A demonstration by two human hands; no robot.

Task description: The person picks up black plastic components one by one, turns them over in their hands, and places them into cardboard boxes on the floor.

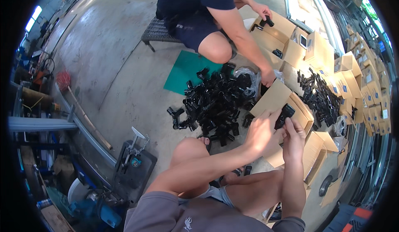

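Note:
A black pipe-joint fitting (285, 115) is held between my two hands, just above an open cardboard box (272, 99). My left hand (262, 130) comes in from the left, its fingers closed against the fitting's near side. The fingertips of my right hand (294, 136) pinch its lower end. Left of the box lies a large heap of black fittings (216, 101), partly on a green sheet (181, 72). Across from me, a seated person holds a black fitting (267, 21) over another open carton (276, 26). That person's other hand (268, 77) reaches down behind my box, its fingers partly hidden.
A second pile of black parts (318, 95) lies to the right, before stacked cartons (372, 90). An open carton (314, 155) stands by my right forearm. Clear plastic bags (249, 80) lie beside the heap. At left are a black metal stand (137, 165) and a broom (85, 111).

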